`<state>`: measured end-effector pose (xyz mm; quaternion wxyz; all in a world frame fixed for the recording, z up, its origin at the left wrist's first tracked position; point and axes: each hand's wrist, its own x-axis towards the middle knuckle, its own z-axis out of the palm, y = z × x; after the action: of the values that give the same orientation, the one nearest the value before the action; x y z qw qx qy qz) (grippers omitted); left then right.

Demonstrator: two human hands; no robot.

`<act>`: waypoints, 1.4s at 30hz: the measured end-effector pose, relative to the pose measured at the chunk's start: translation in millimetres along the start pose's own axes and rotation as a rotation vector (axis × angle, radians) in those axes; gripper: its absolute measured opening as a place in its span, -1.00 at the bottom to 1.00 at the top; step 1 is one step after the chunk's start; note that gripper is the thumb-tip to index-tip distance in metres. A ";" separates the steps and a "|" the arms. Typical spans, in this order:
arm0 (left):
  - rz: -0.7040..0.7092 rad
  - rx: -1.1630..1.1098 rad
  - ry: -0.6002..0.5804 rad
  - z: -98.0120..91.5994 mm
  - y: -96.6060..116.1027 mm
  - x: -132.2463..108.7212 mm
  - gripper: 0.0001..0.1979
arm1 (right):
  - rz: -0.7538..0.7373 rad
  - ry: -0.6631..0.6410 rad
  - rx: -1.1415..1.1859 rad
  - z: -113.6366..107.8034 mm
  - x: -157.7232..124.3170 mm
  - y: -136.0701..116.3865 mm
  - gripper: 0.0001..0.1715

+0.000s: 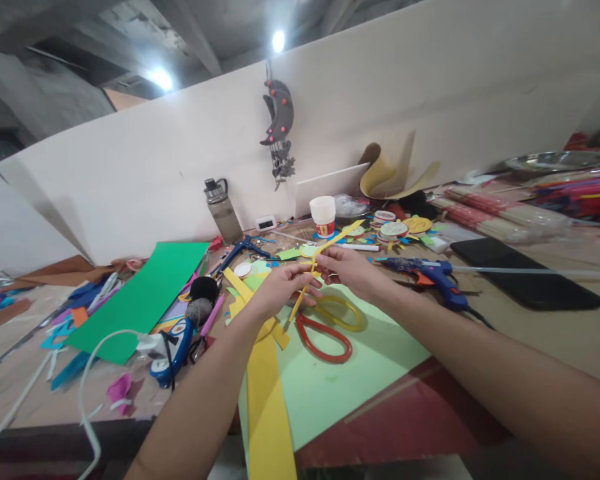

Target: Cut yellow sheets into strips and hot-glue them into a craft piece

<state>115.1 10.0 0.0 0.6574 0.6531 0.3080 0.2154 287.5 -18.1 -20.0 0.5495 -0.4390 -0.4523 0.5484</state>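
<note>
Between my two hands runs a thin yellow strip point(337, 238), paper or felt, slanting from lower left to upper right. My left hand point(286, 288) pinches its lower part, and my right hand point(347, 268) grips it a little higher up. Below them lie scissors with one red and one yellow handle point(325, 347); their blades are hidden under my left hand. The scissors rest on a pale green sheet point(370, 380). A wide yellow strip point(270, 400) runs along the sheet's left side toward me, with small yellow offcuts at its far end.
To the right are a blue glue gun point(440, 277) and a black phone-like slab point(525, 275). A bright green sheet point(145, 300) and a blue power strip point(173, 353) with a white cord lie left. A bottle point(223, 212) and a paper cup point(323, 217) stand behind.
</note>
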 end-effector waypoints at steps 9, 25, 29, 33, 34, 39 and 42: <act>-0.012 -0.030 0.029 -1.1 -0.3 -0.5 -0.58 | -0.010 -0.033 0.072 -1.2 -0.5 -0.1 -0.66; -0.017 -0.253 -0.056 -3.4 4.7 -6.0 -0.66 | -0.011 -0.121 0.114 -3.9 0.6 1.5 -0.69; -0.020 -0.277 -0.065 -4.7 3.4 -5.9 -0.65 | -0.014 -0.119 0.127 -4.1 1.2 2.8 -0.69; -0.027 -0.268 -0.052 -6.0 1.5 -4.4 -0.65 | -0.011 -0.111 0.137 -5.4 2.8 5.4 -0.69; -0.029 -0.266 -0.048 -6.3 1.1 -4.1 -0.65 | -0.014 -0.113 0.138 -5.8 3.2 5.8 -0.70; -0.023 -0.244 -0.052 -7.0 1.7 -4.5 -0.63 | -0.027 -0.126 0.139 -5.9 2.5 4.8 -0.70; -0.025 -0.215 -0.050 -6.5 3.4 -5.6 -0.61 | -0.024 -0.118 0.132 -5.0 1.4 3.2 -0.70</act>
<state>107.0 11.0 4.4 0.7338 0.5799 0.2750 0.2227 291.7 -16.6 -24.2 0.5561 -0.3631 -0.4519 0.5956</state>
